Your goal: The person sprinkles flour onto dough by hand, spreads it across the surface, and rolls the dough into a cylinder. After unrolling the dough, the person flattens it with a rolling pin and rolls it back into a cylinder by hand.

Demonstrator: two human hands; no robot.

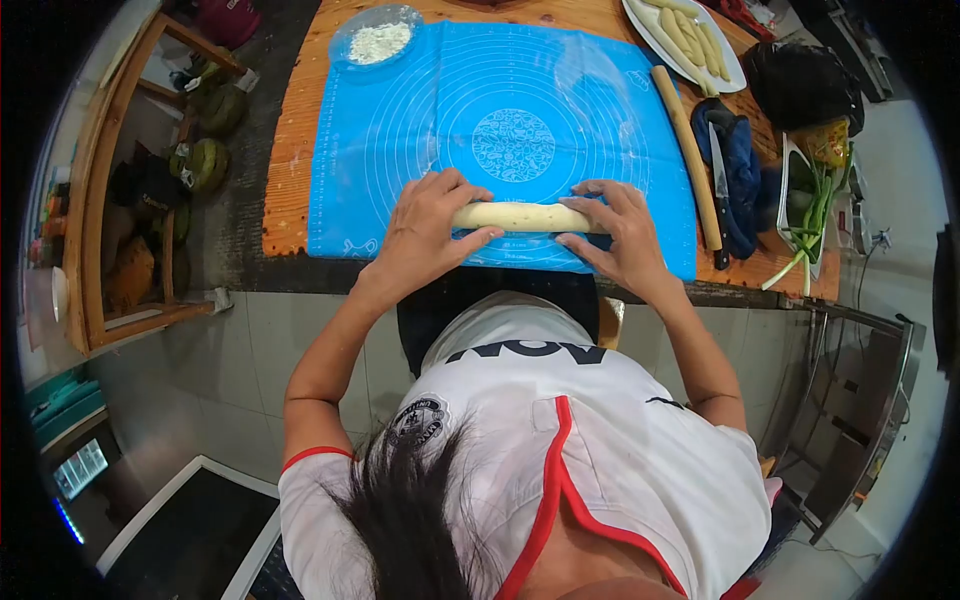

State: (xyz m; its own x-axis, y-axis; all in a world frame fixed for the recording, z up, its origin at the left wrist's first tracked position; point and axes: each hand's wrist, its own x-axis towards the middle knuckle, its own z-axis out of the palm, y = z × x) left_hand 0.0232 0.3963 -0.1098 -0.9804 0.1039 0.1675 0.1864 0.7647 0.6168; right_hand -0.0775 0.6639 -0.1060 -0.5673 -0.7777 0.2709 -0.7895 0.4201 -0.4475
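A pale roll of dough (523, 217) lies crosswise near the front of a blue silicone baking mat (400, 130). At its left end my left hand (428, 225) curls round it, thumb on the near side and fingers on the far side. My right hand (622, 232) grips the right end in the same way, partly hiding it. Ring markings and a white patterned circle show on the mat beyond the dough. A clear bowl of white flour (380, 40) stands on the mat's far left corner.
Right of the mat lie a wooden rolling pin (687, 158), a knife (718, 190) on a dark blue cloth (740, 165), and green onions (818, 220). A white plate (733, 78) with several dough strips sits at the far right. A black bag (805, 85) stands beyond the knife.
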